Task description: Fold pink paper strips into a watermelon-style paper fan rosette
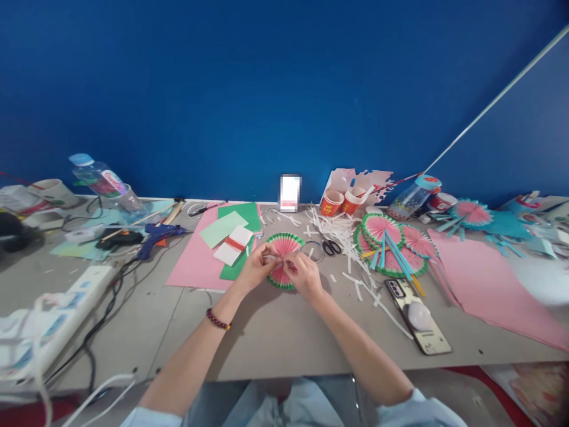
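Note:
A round pleated paper fan [285, 242], pink with a green zigzag rim, is in front of me at the middle of the table. My left hand [258, 265] is over its left side, thumb and fingers pinched together near the centre. From the right, my right hand [304, 274] pinches close to the same spot, its fingertips almost meeting the left ones. Whatever small thing is between the fingertips cannot be made out. Just behind my right hand lie black-handled scissors [331, 248] and a thin ring-shaped item [315, 251].
Pink paper [189, 267] and green sheets [249, 213] lie left, beyond them a blue glue gun [160, 235] and a power strip [84, 302]. White paper strips [333, 225], red cups [331, 203], finished watermelon fans [383, 230] and a phone [429, 335] are right.

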{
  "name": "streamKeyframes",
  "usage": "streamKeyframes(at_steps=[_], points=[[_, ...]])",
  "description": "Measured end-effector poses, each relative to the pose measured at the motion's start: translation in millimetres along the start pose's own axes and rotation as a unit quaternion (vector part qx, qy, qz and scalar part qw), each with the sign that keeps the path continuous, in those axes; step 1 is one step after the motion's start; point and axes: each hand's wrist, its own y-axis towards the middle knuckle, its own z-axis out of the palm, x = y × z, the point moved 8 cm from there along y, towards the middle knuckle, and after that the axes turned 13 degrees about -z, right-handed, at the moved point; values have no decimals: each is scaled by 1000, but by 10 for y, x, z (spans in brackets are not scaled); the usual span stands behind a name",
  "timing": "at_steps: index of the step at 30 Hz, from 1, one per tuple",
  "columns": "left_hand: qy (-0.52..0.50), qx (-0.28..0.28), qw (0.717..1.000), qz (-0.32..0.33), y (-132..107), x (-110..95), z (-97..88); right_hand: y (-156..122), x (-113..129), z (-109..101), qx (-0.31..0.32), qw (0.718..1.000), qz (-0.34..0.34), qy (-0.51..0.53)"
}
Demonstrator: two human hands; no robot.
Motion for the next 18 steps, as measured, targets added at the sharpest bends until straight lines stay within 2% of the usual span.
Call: streamKeyframes(at_steps=[4, 10, 18], points=[[-8, 16, 1000, -5, -15, -31, 21, 15, 23, -30, -13, 1000, 16, -5], [-5, 12, 1000, 2, -25, -60, 22, 14, 73, -38, -24, 999, -28, 9], [27, -10, 999, 13, -11, -54, -15, 23, 6, -23, -22, 999, 4, 49]])
